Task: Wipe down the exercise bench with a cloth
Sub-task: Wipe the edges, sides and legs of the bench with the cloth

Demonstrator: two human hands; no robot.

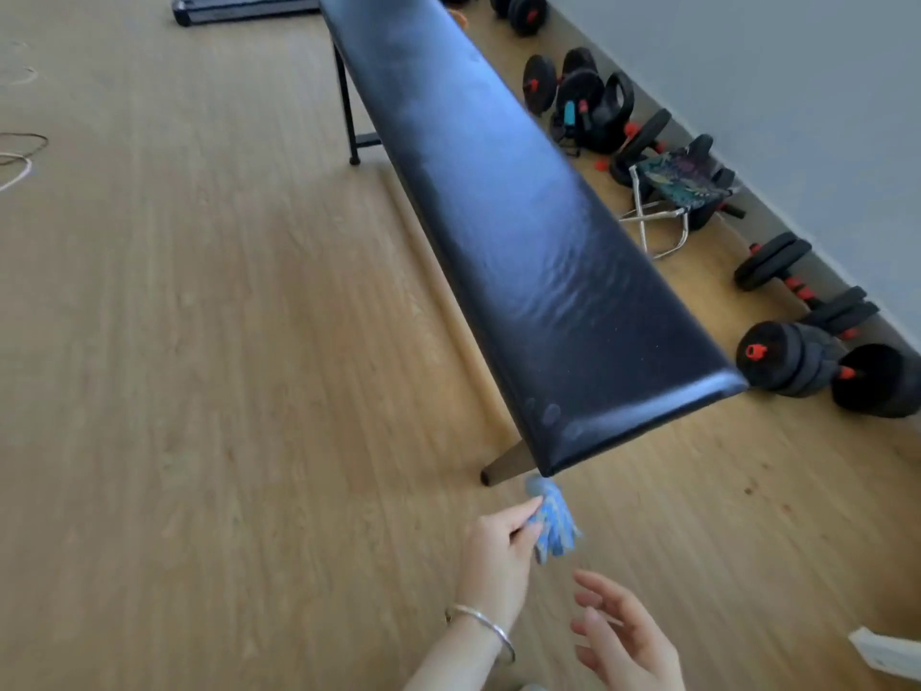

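Wood-grain floor (224, 341) and a pale grey wall (797, 67) frame the exercise bench (523, 231), whose long black padded top runs diagonally from the near corner to the far end. Dumbbells (792, 361) and a small folding stool (678, 187) line the wall behind it. The left hand (493, 556), a bracelet (486, 623) at its wrist, pinches a bunched blue cloth (553, 526) between thumb and fingers, just short of the bench's near corner and not touching the pad. The right hand (628, 640) hovers below the cloth, fingers spread and relaxed, holding nothing.

The step in hand appears to be readying the cloth for the first pass. It would likely go best if the free hand opens the bunch into a flat pad, so a broad face meets the upholstery. Long overlapping strokes along the bench's length, starting at the near end, should cover the top. The rounded edges and the smudged spots by the near corner probably need extra pressure.

No brand, label or legible writing shows on the bench, the cloth or the weights.
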